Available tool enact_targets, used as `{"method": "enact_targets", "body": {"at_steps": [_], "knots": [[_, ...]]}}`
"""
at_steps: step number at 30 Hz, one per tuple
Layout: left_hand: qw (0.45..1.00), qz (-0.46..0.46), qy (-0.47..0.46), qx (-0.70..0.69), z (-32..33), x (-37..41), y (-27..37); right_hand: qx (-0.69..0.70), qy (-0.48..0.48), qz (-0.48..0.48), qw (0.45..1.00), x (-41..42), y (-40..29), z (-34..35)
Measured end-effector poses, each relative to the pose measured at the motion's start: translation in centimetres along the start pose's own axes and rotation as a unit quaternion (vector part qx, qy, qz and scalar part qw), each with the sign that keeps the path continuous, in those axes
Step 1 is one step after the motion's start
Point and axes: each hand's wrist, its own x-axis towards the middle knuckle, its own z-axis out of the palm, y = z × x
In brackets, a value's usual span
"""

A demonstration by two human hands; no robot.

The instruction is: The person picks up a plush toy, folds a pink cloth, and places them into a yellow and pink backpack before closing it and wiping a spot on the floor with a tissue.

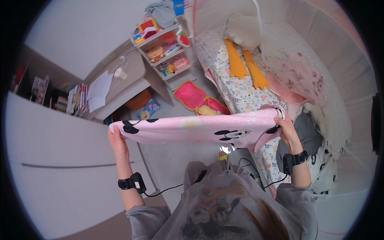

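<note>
A pink fleecy cloth with black-and-white cartoon mouse prints is stretched out in front of me. My left hand grips its left end, thumb on top. At the right end, my right hand holds a bunched, folded part of it, close to the edge of the bed. The cloth sags a little between the two hands, and its far side is hidden. Each wrist wears a black strap with a small box and a cable. On the bed beside my right forearm lies a dark grey cloth.
A bed with a floral sheet, net canopy and plush with orange feet stands on the right. An open pink case lies on the floor. Ahead are a toy shelf and a desk; a white cabinet is at left.
</note>
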Motion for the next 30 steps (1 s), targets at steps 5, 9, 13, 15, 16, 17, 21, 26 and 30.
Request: {"method": "enact_targets", "body": {"at_steps": [5, 9, 13, 15, 16, 17, 21, 26, 30], "knots": [[0.993, -0.004, -0.118, -0.023, 4.0, 5.6, -1.2, -0.019, 0.132, -0.104, 0.986, -4.2, 1.0, 0.0], [0.972, -0.055, -0.219, -0.061, 5.6, 9.8, -5.0, -0.015, 0.252, -0.139, 0.958, -8.5, 2.6, 1.2], [0.948, -0.112, -0.285, -0.081, 6.9, 10.8, -6.2, 0.017, 0.331, -0.154, 0.931, -12.0, 3.5, 4.0], [0.936, -0.122, -0.322, -0.077, 8.2, 11.6, -6.4, 0.028, 0.38, -0.165, 0.91, -13.3, 3.8, 5.9], [0.927, -0.128, -0.338, -0.095, 8.6, 11.8, -6.6, 0.012, 0.395, -0.171, 0.903, -13.9, 3.5, 6.6], [0.924, -0.132, -0.346, -0.095, 8.6, 11.8, -6.7, 0.014, 0.398, -0.169, 0.902, -14.7, 3.6, 6.9], [0.914, -0.111, -0.382, -0.075, 11.4, 12.4, -5.5, 0.035, 0.418, -0.215, 0.882, -15.9, 3.3, 7.1], [0.887, -0.104, -0.447, -0.05, 18.8, 12.2, -5.6, 0.02, 0.462, -0.227, 0.857, -16.2, 3.2, 2.6], [0.868, -0.103, -0.482, -0.069, 27.9, 11.0, -7.4, 0.029, 0.5, -0.229, 0.835, -15.6, 3.2, -4.9]]}}
